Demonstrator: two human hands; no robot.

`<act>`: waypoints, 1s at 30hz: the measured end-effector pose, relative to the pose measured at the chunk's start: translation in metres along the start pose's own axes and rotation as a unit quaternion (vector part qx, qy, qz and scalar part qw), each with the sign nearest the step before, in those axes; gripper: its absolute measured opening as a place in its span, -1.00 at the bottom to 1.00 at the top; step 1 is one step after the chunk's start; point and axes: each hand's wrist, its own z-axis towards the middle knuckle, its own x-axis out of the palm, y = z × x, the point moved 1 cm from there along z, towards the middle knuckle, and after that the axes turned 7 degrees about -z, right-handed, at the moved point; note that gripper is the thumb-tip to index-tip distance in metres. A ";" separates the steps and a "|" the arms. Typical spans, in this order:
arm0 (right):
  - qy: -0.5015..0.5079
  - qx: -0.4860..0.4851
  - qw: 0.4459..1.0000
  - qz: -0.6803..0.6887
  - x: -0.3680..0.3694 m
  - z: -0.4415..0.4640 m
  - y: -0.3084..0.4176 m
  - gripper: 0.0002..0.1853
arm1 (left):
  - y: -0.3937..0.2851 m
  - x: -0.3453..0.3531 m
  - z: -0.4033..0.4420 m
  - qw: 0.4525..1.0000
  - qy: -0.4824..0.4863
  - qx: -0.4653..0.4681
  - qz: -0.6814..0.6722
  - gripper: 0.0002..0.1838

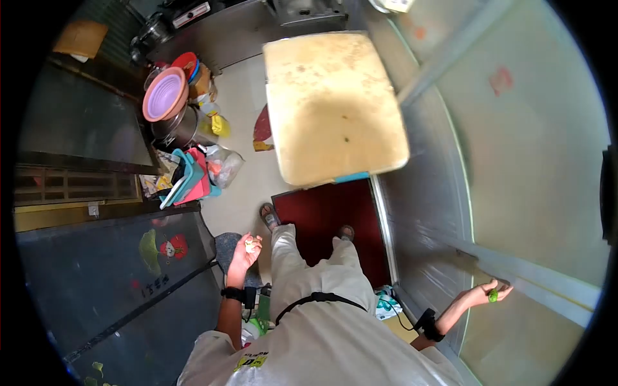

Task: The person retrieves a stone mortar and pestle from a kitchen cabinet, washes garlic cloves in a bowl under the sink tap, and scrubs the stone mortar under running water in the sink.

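My left hand (pixel 243 254) is raised beside my left leg, its fingers curled around a small whitish piece (pixel 250 246) whose kind is too small to tell. Far out to the right, my right hand (pixel 483 294) is turned palm up with its fingers bent. A small bright green piece (pixel 493 296) rests in its grip; what it is exactly I cannot make out. The right hand is close to the pale rail of the glass partition (pixel 534 283). Both wrists wear black bands. In front of my feet stands a table (pixel 328 83) with a stained cream top.
A dark red mat (pixel 341 219) lies under my feet. At the left are a purple basin (pixel 164 94), a steel pot (pixel 183 125), plastic bags (pixel 225 166) and pink and teal plastic items (pixel 193 177). A dark cabinet (pixel 116 276) lines the left side; a sink (pixel 306 11) is at the back.
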 end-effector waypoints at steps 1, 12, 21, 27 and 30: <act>-0.026 0.025 0.998 0.047 0.007 -0.014 0.016 -0.49 | -0.018 -0.008 -0.003 1.000 -0.010 -0.007 -0.018 -0.66; 0.589 0.321 0.689 0.275 0.127 -0.326 0.330 -0.82 | -0.225 0.059 0.037 0.969 -0.019 0.084 0.231 -0.75; 0.648 0.310 0.635 0.284 0.231 -0.480 0.441 -0.73 | -0.219 0.293 0.136 0.911 0.059 -0.037 0.407 -0.71; 0.541 0.328 0.708 0.313 0.324 -0.487 0.485 -0.72 | -0.188 0.416 0.247 0.872 0.072 -0.002 0.483 -0.70; 0.506 0.320 0.755 0.267 0.374 -0.482 0.480 -0.71 | -0.166 0.465 0.304 0.852 0.059 0.021 0.520 -0.70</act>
